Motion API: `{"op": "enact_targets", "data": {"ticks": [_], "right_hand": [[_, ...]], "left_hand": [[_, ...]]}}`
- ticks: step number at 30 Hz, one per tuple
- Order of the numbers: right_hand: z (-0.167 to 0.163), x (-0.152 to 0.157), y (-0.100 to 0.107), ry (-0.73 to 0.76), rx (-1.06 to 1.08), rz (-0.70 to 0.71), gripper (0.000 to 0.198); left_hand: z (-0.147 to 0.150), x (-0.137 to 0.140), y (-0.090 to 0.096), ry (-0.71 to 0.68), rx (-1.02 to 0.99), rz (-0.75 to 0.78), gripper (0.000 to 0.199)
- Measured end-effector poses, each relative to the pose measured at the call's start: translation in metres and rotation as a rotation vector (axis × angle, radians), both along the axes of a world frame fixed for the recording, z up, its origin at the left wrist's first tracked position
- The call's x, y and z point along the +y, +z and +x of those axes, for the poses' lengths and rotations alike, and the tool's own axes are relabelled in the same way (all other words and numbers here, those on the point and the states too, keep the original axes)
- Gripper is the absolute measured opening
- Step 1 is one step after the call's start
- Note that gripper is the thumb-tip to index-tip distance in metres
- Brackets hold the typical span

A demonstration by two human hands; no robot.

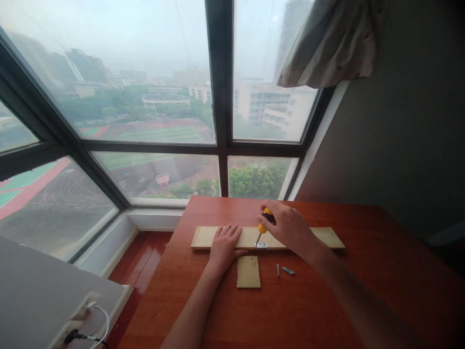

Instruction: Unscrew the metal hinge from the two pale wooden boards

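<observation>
A long pale wooden board (325, 237) lies across the table. My left hand (224, 246) rests flat on its left part, fingers stretched over the top and thumb at the near edge. In my right hand (286, 225) is a screwdriver (262, 228) with a yellow and black handle, held tilted. Its tip meets a small silver metal bracket (261, 245) at the board's near edge; whether a screw sits under the tip is too small to tell. Just nearer lies a small wooden piece (249, 272) with two holes along its far edge.
Several loose screws (288, 271) lie on the reddish-brown table (290, 315), right of the small wooden piece. Large windows (221, 145) stand behind the table, with a curtain (332, 43) at upper right. Plugged-in cables (87, 334) are at the lower left wall.
</observation>
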State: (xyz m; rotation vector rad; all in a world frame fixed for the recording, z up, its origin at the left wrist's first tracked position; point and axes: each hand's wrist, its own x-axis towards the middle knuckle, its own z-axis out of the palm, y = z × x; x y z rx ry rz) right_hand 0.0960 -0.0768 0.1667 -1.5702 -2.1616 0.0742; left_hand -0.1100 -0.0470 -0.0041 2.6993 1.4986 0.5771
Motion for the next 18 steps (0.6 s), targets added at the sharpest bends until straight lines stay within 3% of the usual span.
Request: {"op": "enact_targets", "data": {"ticks": [6, 15, 18], "right_hand": [[-0.0019, -0.0022, -0.0014, -0.04, -0.038, 0.013, 0.028], [-0.0022, -0.0013, -0.0005, -0.041, -0.069, -0.004, 0.02], [-0.0015, -0.002, -0.0016, 0.003, -0.026, 0.002, 0.026]], "left_hand": [[0.0012, -0.0004, 0.0026, 0.005, -0.019, -0.027, 0.071], [-0.0004, 0.001, -0.001, -0.009, -0.045, -0.019, 0.069], [-0.0007, 0.0021, -0.0025, -0.01, -0.04, -0.02, 0.071]]}}
